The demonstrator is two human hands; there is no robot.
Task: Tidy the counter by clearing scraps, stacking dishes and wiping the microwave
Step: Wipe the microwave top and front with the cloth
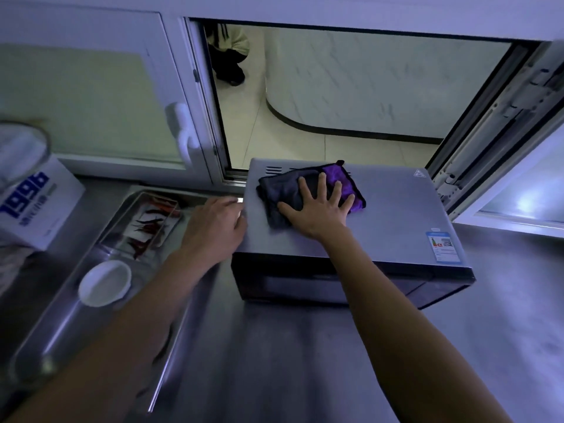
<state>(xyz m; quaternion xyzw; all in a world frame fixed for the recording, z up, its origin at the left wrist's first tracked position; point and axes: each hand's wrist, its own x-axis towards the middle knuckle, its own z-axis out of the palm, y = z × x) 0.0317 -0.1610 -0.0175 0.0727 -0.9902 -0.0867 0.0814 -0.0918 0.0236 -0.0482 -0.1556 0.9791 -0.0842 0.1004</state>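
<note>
— So, what has the right hand (pixel 320 209) got?

— Nothing gripped. Its fingers are spread flat, and the palm presses down on a folded cloth (pixel 293 193), dark grey with a purple face showing under the fingertips. The cloth lies on the top panel of the microwave (pixel 390 215), towards its rear left part.

— And the left hand (pixel 213 227)?

— It rests at the microwave's left top edge, fingers loosely bent against the side. Whether they actually hook round the edge I cannot tell; the fingertips are hidden there.

— Where does the microwave stand?

— On the steel counter (pixel 305 361), its dark door facing the person, and its back just beside an open window frame (pixel 457 154). A label sticker (pixel 442 247) sits on the right front corner of its top.

— What lies to the left?

— A metal tray (pixel 76 315) sits beside the microwave. In it stands a small white bowl (pixel 105 283), and further back a shallow container with red chillies (pixel 149 230). A white box with blue print (pixel 33 206) stands at the far left.
</note>
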